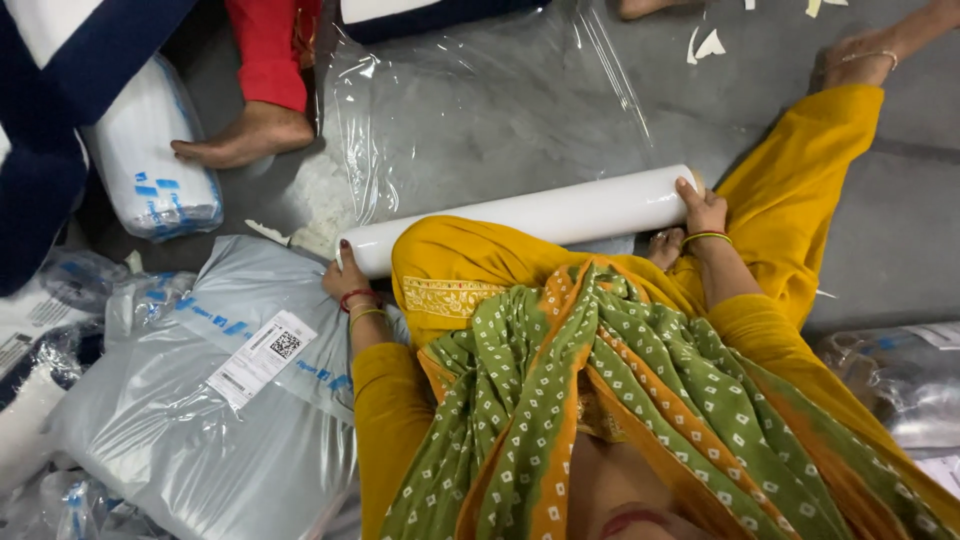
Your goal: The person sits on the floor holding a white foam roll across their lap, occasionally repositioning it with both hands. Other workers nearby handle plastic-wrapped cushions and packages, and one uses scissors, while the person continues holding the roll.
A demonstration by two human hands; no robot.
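- A long white roll of stretch film point(530, 215) lies across the grey floor point(900, 230), resting against the seated person's yellow-clad knee, its far end tilted slightly up toward the right.
- The person's left hand point(345, 275) clasps the roll's left end, fingers curled round it; red and gold bangles sit on that wrist.
- The right hand point(703, 208) grips the roll's right end, fingers wrapped over the top, with striped bangles on the wrist.
- A clear plastic sheet point(480, 110) is spread on the floor just beyond the roll, wrinkled and shiny.
- A green and orange patterned scarf point(620, 400) hangs down the person's front, nearest the camera.
- A grey poly mailer bag point(190, 420) with a white barcoded label point(262, 358) lies on the floor beside the left hand, touching it.
- A wrapped white bundle point(150, 150) sits farther left, near another person's bare foot point(245, 135) below a red trouser leg.
- Scraps of white paper point(710, 45) lie on the floor near its far edge.
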